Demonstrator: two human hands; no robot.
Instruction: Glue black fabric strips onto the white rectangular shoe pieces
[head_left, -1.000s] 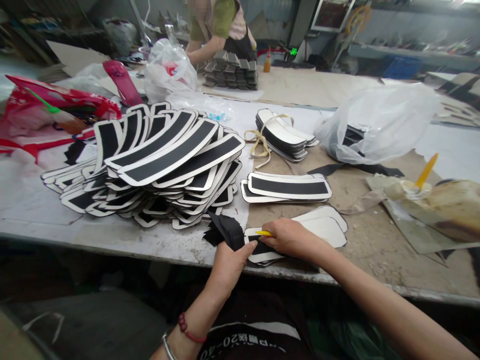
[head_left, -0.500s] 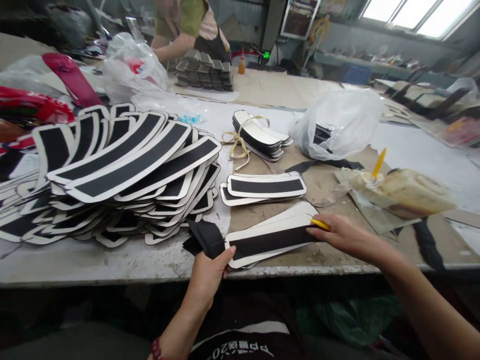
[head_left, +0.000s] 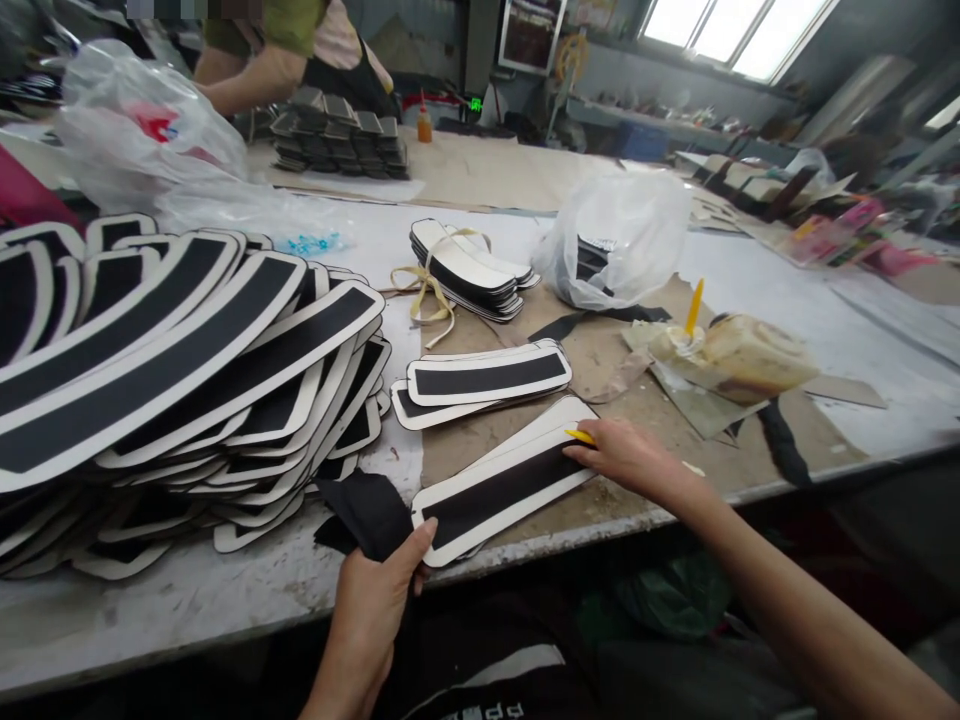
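My left hand [head_left: 369, 595] is closed round a bunch of black fabric strips [head_left: 369, 512]. Its thumb also presses on the left end of a curved white piece with a black strip [head_left: 499, 492] along its middle. That piece lies on further white pieces at the table's front edge. At the piece's right end, my right hand [head_left: 626, 458] pinches a thin yellow stick [head_left: 577, 436], its fingertips touching the black strip. Just beyond lies a small stack of similar black-and-white pieces [head_left: 487, 378].
A large heap of black-and-white pieces [head_left: 247, 370] covers the left. Behind are a ribbon-tied bundle [head_left: 469, 265] and a plastic bag [head_left: 615, 240]. A stained glue container [head_left: 757, 355] stands right, near an upright yellow stick [head_left: 694, 306]. A co-worker's arm [head_left: 255, 80] is at the back left.
The view has swung right, so the scene sits further left. Both hands keep their holds, and the black strip looks much the same along the piece.
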